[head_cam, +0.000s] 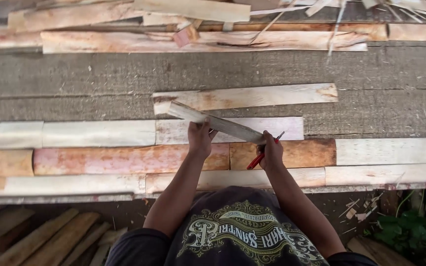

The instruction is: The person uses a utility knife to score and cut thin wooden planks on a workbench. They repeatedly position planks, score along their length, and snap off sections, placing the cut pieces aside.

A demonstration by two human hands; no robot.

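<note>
While the left hand is grasping the pale wood strip mid-length, the right hand is gripping its near-right end together with a red pencil. I'd judge that keeping the strip steady matters most for a clean mark.

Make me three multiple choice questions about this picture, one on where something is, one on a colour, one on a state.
1. Where is the short wooden strip?
A. Held in both hands
B. On the ground
C. In the pile behind

2. What colour is the pencil?
A. Blue
B. Red
C. Green

3. How is the strip held?
A. Upright
B. Flat on the boards
C. Slanted above them

Answers: 1 A, the left hand and right hand grip it. 2 B, its shaft shows red. 3 C, its far end is raised over the boards.
</note>
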